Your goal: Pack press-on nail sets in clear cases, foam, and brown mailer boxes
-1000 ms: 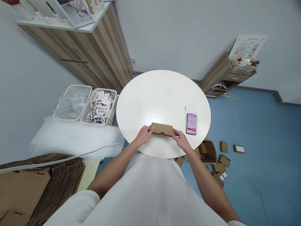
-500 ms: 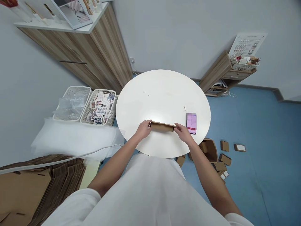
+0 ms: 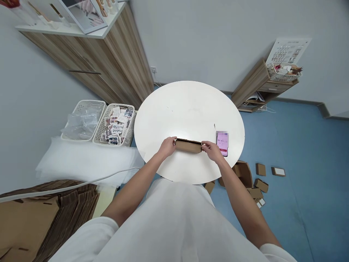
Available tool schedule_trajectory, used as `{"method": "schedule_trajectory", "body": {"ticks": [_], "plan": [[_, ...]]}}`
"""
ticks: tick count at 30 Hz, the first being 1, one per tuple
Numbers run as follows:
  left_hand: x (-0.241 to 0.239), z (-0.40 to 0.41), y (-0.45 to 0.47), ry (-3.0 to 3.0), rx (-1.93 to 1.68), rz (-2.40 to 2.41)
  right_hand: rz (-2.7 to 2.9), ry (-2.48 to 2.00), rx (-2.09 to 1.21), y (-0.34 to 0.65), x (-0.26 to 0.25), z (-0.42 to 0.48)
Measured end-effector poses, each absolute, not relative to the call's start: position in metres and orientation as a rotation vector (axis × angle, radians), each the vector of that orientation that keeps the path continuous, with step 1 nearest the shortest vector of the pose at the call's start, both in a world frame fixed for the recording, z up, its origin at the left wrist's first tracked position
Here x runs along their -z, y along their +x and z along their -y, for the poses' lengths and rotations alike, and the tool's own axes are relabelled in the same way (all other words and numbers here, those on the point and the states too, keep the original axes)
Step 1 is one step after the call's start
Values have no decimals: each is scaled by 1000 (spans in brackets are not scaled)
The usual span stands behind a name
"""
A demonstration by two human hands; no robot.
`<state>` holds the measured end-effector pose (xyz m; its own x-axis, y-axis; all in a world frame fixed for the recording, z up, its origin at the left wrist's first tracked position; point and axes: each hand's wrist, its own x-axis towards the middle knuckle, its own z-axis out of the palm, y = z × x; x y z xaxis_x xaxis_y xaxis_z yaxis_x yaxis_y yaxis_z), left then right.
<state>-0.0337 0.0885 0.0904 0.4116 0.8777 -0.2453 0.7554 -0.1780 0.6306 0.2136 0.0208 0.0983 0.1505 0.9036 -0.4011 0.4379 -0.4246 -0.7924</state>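
A small flat brown cardboard box (image 3: 188, 146) is held over the near part of the round white table (image 3: 188, 109). My left hand (image 3: 168, 147) grips its left end and my right hand (image 3: 211, 150) grips its right end, fingers closed on it. The box is tipped so its long side faces me. A phone (image 3: 222, 143) with a lit pink screen lies on the table just right of my right hand.
Two white baskets (image 3: 98, 122) with plastic bags and printed cards stand to the left, on white sheets. Flat cardboard blanks (image 3: 40, 214) are stacked at lower left. Small brown boxes (image 3: 253, 182) lie on the blue floor at right. A wooden cabinet (image 3: 109, 62) stands behind.
Both hands have lifted the box a little away from me and tipped it from lying flat to nearly on edge. The phone has not moved.
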Motion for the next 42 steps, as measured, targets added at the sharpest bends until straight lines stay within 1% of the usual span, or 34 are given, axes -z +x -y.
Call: {"method": "schedule_trajectory", "body": {"ticks": [5, 11, 15, 20, 24, 29, 32, 38, 42], "plan": [[-84, -89, -37, 1941, -282, -1352, 1309, -1942, -1193, 213, -97, -20], [-86, -89, -45, 2048, -323, -1235, 1335, -1942, -1172, 210, -96, -16], [-88, -88, -50, 1881, -342, -1209, 1256, -1895, -1182, 205, -99, -10], [-86, -88, -48, 1694, -396, -1334, 1091, -1816, -1304, 199, -95, -7], [-81, -89, -49, 1576, -350, -1349, 1008, -1871, -1303, 199, -86, -6], [-75, -88, -58, 1363, -216, -1250, 937, -1858, -1475, 201, -83, 0], [-73, -85, -61, 1290, -241, -1147, 888, -1795, -1556, 198, -82, 5], [-64, -73, -60, 1435, -360, -1183, 1037, -1725, -1406, 190, -75, 17], [-53, -59, -55, 1513, -410, -1213, 1059, -1702, -1335, 185, -57, 26]]}}
